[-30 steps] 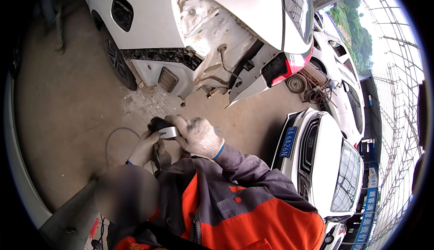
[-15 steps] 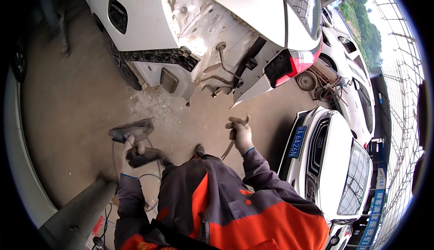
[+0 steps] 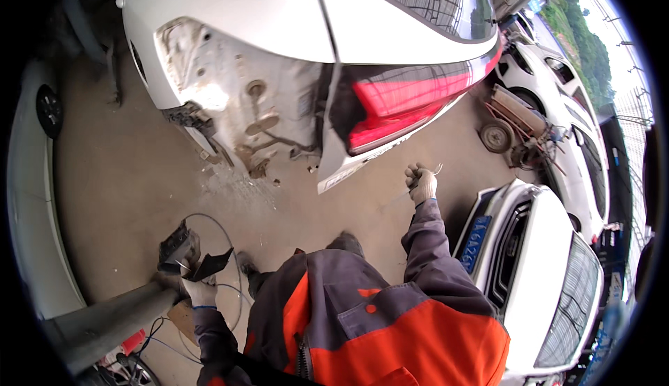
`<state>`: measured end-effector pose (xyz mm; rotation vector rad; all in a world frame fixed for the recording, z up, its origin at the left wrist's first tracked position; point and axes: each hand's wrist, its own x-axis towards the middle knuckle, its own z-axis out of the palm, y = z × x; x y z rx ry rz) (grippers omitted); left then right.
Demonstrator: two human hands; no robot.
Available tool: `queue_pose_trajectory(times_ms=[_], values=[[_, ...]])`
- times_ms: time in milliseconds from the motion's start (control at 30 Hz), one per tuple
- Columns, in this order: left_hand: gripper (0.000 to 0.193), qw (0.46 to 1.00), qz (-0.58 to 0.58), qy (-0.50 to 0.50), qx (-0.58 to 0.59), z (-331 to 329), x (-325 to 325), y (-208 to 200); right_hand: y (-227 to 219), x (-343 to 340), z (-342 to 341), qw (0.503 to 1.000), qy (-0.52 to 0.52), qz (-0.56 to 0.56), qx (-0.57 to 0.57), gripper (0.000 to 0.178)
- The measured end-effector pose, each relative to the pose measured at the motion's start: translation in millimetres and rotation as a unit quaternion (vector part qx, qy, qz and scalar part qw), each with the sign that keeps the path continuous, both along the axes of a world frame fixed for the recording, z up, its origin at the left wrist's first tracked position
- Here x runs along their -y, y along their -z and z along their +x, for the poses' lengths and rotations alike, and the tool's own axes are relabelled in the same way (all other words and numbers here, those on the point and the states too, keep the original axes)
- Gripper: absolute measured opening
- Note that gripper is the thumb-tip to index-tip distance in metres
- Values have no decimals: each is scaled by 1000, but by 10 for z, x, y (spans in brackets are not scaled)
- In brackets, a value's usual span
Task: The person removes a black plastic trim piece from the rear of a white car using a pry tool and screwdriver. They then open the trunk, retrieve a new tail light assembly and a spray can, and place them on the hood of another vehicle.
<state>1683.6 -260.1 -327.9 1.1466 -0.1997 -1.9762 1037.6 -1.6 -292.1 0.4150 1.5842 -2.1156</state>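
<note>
My left hand (image 3: pixel 201 292), in a pale work glove, is closed around a dark angular object with flat, shield-like faces (image 3: pixel 181 248); its exact kind is unclear. Away to the right, my gloved right hand (image 3: pixel 421 184) has its fingers curled round something thin, with pale wire-like ends (image 3: pixel 438 169) sticking out past them. In front of me stands a white car (image 3: pixel 230 9) whose rear corner has bare, dirty metal (image 3: pixel 233 82) where the outer covering is off. Its red tail light (image 3: pixel 411 100) is nearer my right hand, which is apart from it.
A thick grey post (image 3: pixel 115 320) slants in at lower left, beside a looping cable (image 3: pixel 233 236) and a brown cardboard piece (image 3: pixel 183 320). Another white car (image 3: pixel 547 274) stands close on my right. A wheeled cart (image 3: pixel 512 117) stands beyond it, and a car's side (image 3: pixel 35 198) lines the left.
The view has shifted rightward along the white car's rear, so its tail light now looms larger. My right hand has moved right and up; my left hand, with the dark object, sits lower.
</note>
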Motion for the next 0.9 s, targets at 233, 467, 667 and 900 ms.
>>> queue_pose_trajectory(times_ms=[233,467,667,900], values=[[38,991,-35,-127,-8,-1055,-1413,321,127,352,-1423,993,-100,-58,23,42],[35,979,-43,-195,-26,-1728,-2570,-120,616,22,-2333,985,-125,31,113,20],[39,961,-76,-263,30,-1320,-3499,-253,1267,248,-2112,975,-135,-59,168,35],[38,951,-46,-283,112,-1435,-4269,-823,1469,528,-2135,951,-148,-141,233,34]])
